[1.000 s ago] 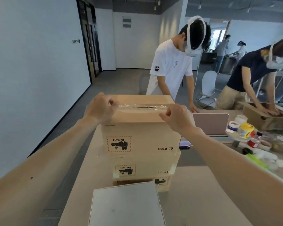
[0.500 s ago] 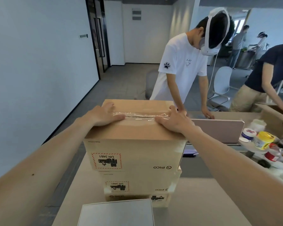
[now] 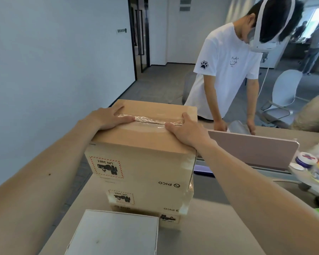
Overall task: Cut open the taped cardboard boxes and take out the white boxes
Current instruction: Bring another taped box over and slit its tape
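Note:
A taped cardboard box (image 3: 142, 162) tops a stack of three on the table, with the middle box (image 3: 155, 199) and the bottom box (image 3: 170, 219) under it. Clear tape (image 3: 151, 120) runs across its closed top. My left hand (image 3: 110, 118) lies flat on the left end of the top, fingers straight over the tape. My right hand (image 3: 185, 130) rests on the right end with fingers spread, touching the tape. A white box (image 3: 114, 234) sits on the table in front of the stack.
A person in a white T-shirt (image 3: 226, 70) bends over the far side of the table (image 3: 210, 236). A pink laptop lid (image 3: 254, 151) stands right of the stack. Jars and lids (image 3: 313, 166) crowd the right edge. A white chair (image 3: 285, 91) stands behind.
My hands went from curled at the top box's far edge to lying flat on its top. The view moved closer and the top box now sits nearer to me.

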